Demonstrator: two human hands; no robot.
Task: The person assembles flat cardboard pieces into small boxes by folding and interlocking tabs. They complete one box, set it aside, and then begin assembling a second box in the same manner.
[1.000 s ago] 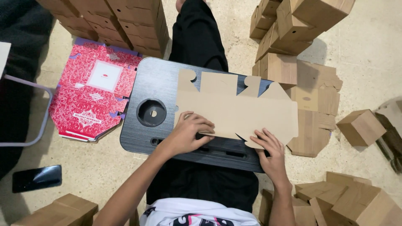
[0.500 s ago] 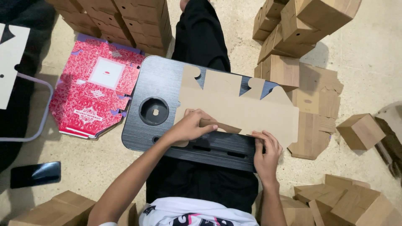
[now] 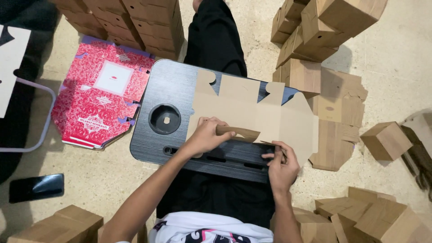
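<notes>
A flat brown cardboard box blank [image 3: 252, 112] lies on a black lap tray [image 3: 153, 94] over my legs. My left hand [image 3: 208, 135] presses on the blank's near edge and folds a narrow flap [image 3: 240, 132] up with the fingers. My right hand [image 3: 281, 164] pinches the same near edge further right, at the tray's front. Several tabs with notches stick out along the blank's far edge.
A stack of pink printed flat blanks [image 3: 101, 101] lies on the floor to the left. Folded brown boxes are piled at top left [image 3: 135, 22], top right [image 3: 324, 27], right [image 3: 386, 140] and bottom corners. A dark phone [image 3: 36, 187] lies at left.
The near flap of the blank has been lifted and creased under my left hand. My right hand has shifted right along the edge and now pinches it.
</notes>
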